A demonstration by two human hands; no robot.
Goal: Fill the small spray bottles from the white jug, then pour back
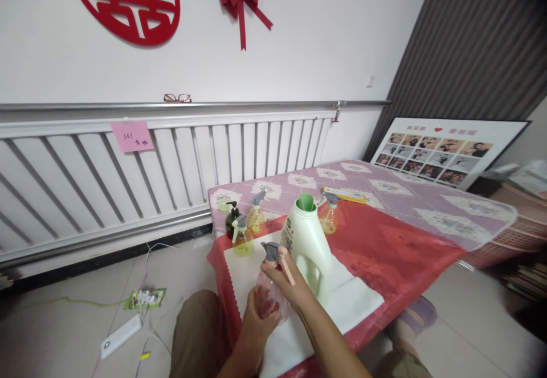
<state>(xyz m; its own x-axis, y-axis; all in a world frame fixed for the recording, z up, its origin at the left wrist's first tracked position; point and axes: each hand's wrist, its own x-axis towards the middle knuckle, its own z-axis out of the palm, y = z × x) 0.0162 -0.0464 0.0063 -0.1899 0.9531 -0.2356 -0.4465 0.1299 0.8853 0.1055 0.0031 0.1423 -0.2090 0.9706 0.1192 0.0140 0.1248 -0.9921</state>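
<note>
A small pink spray bottle with a grey head and pink trigger stands over a white cloth at the table's near edge. My left hand is wrapped round its body from below. My right hand grips its neck just under the spray head. Right behind it stands a big cream detergent bottle with a green open spout.
Three yellow spray bottles and a dark pump bottle stand on the red tablecloth. A yellow flat pack lies farther back. A power strip and white power bank lie on the floor at left.
</note>
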